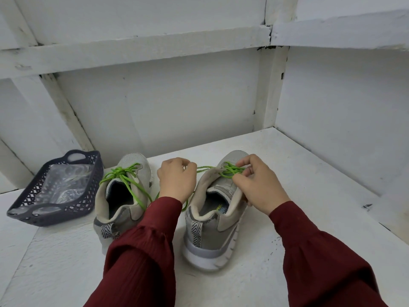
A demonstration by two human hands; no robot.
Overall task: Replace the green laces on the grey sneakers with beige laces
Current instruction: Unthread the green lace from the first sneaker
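- Centre frame: your left hand (177, 180) pinches a green lace (205, 167) strand drawn sideways from the right-hand grey sneaker (212, 229). Your right hand (259, 185) pinches the crossings at its tongue.
- Loosen each crossing before pulling, probably.
- The other sneaker (124, 196), centre left, has its bow tied.
- Lower left: the basket (88, 173) holds a clear wrapper (64, 185); its contents are unreadable.

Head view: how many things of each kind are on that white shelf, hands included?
Grey sneakers: 2, the left sneaker and the right sneaker
Green laces: 2, the left lace and the right lace
Basket: 1
Clear plastic packet in it: 1
Hands: 2, left hand, right hand
Total: 8
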